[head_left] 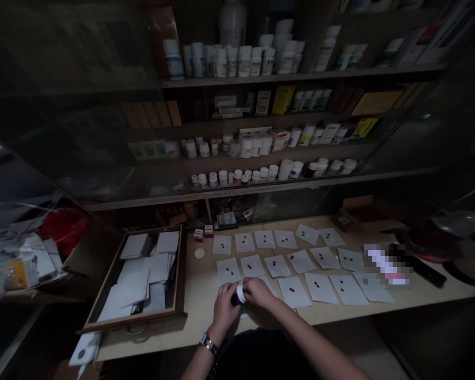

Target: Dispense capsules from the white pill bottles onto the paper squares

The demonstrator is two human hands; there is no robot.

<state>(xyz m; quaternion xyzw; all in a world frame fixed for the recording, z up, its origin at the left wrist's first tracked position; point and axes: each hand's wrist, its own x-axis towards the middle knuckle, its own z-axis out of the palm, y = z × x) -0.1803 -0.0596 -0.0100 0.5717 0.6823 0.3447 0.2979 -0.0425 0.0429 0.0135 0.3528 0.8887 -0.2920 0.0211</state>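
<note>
My left hand and my right hand meet over the near edge of the wooden counter, both closed around a small dark bottle with a white cap. The left wrist wears a watch. Beyond the hands lie several white paper squares in rows, most carrying two or three small dark red pills. The square under my hands is mostly hidden.
An open wooden drawer at the left holds stacked white papers. A round white lid lies on the counter. Shelves behind glass hold many white bottles and boxes. A red bag sits left; dark objects lie right.
</note>
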